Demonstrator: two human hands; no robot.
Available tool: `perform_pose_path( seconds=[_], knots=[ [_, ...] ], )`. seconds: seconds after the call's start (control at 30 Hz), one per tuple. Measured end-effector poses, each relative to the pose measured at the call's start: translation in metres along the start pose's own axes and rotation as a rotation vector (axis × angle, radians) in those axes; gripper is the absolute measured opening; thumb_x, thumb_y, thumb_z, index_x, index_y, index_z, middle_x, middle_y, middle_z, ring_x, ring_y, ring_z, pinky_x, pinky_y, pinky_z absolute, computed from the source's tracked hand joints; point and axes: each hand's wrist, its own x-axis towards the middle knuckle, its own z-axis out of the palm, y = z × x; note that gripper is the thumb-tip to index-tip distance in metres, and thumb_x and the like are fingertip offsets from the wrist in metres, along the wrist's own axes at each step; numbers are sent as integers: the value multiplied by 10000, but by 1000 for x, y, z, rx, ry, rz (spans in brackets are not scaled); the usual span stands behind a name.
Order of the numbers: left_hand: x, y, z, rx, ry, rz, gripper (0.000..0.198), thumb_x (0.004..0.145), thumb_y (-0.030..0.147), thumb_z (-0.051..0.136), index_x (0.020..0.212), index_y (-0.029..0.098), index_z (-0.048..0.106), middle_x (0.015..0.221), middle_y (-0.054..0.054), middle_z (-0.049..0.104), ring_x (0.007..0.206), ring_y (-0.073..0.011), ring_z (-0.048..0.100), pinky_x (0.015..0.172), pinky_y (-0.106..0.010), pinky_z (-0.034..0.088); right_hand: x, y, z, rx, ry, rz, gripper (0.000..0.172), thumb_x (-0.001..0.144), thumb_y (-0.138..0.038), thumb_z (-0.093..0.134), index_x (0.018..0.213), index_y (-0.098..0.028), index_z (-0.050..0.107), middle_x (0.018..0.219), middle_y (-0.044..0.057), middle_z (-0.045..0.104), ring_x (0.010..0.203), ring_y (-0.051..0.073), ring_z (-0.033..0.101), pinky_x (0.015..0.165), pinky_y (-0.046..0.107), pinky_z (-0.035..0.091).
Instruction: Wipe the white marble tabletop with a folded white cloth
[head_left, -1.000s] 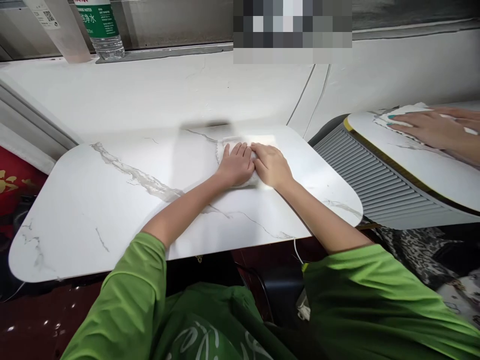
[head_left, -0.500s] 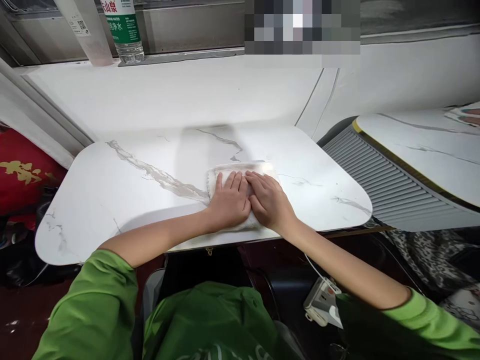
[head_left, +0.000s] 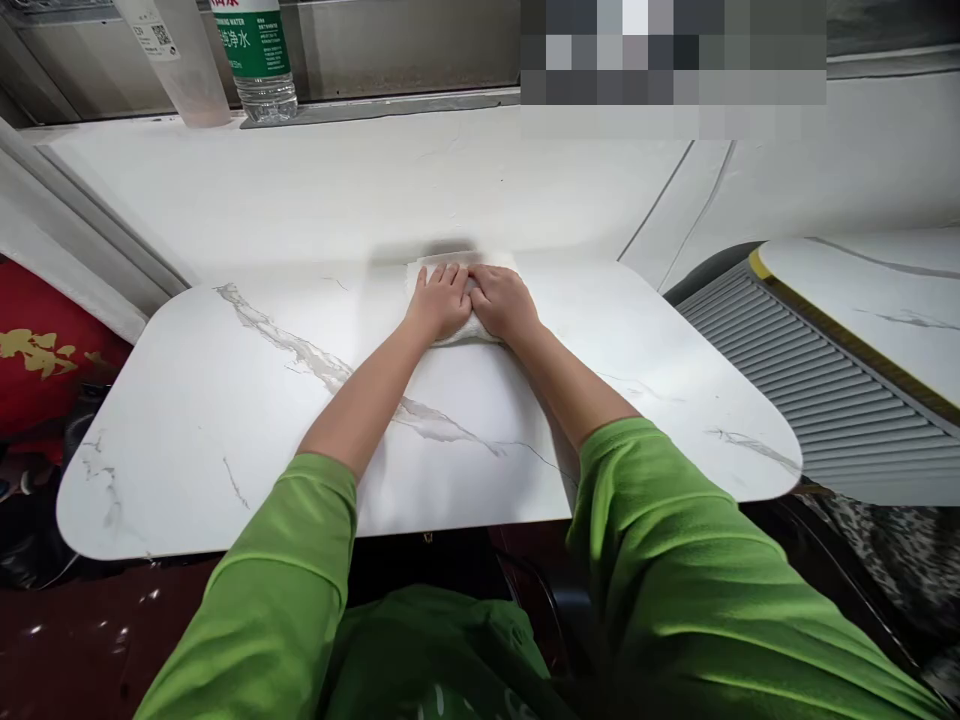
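at the bottom edge, a dark green shirt (head_left: 442, 640) is cut off, its pale lettering barely showing, and bright green sleeves (head_left: 675, 540) cover part of the near edge of a white marbled table (head_left: 187, 420). what lies in the dark underneath is hard to make out. a red item with gold marks (head_left: 52, 350) is cropped at the left; a ribbed grey panel (head_left: 817, 400) stands beside the table at the right. toward the table's far edge lies a pale folded cloth (head_left: 471, 328), its middle hidden under both hands. the left hand (head_left: 440, 302) lies flat with fingers extended; the right hand (head_left: 504, 302) touches it, and whether its fingers pinch the cloth cannot be told. beyond the white wall (head_left: 360, 190), a green-labelled bottle (head_left: 262, 60) and a translucent container (head_left: 184, 70) lose their tops, and a pixelated block (head_left: 660, 60) masks the background.
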Motion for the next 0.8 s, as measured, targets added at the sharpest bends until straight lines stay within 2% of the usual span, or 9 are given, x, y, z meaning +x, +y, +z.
perform_pose_path(
  seconds=[0.2, 0.37, 0.47, 0.63, 0.8],
  knots=[
    [2, -2, 2, -18, -20, -43, 580, 984, 233, 245, 1543, 82, 278, 1632, -100, 264, 1521, -245, 195, 1248, -504, 107, 0, 3, 3, 22, 20, -3, 457, 842, -149, 342, 1211, -159, 612, 1262, 137, 669, 1168, 299, 586, 1025, 447, 415],
    [-25, 3, 0, -27, -13, -40, 558, 993, 247, 252, 1533, 118, 312, 1625, -99, 284, 1518, -242, 214, 1243, -515, 130, -21, -12, -4, 26, 8, -4, 475, 848, -161, 340, 1245, -125, 598, 1326, 157, 635, 1242, 296, 552, 1068, 474, 387],
    [-59, 8, -5, -32, -23, -34, 554, 995, 252, 252, 1530, 120, 313, 1624, -109, 283, 1518, -244, 212, 1240, -519, 133, -50, -34, -14, 6, -20, -14, 490, 860, -170, 336, 1278, -91, 578, 1375, 170, 599, 1303, 290, 514, 1106, 475, 360],
    [-136, 16, -12, 8, -54, 24, 564, 992, 253, 282, 1524, 67, 308, 1614, -145, 295, 1516, -276, 212, 1234, -543, 133, -115, -78, -30, -23, -53, -57, 521, 902, -204, 308, 1356, -68, 524, 1443, 171, 540, 1368, 281, 468, 1153, 488, 321],
    [-200, 23, -17, 91, 11, 48, 563, 984, 263, 293, 1492, 28, 354, 1581, -186, 350, 1495, -328, 259, 1218, -583, 169, -160, -113, -43, -6, -75, -155, 520, 916, -211, 309, 1375, -80, 516, 1465, 161, 520, 1392, 273, 446, 1177, 481, 303]
  ],
)
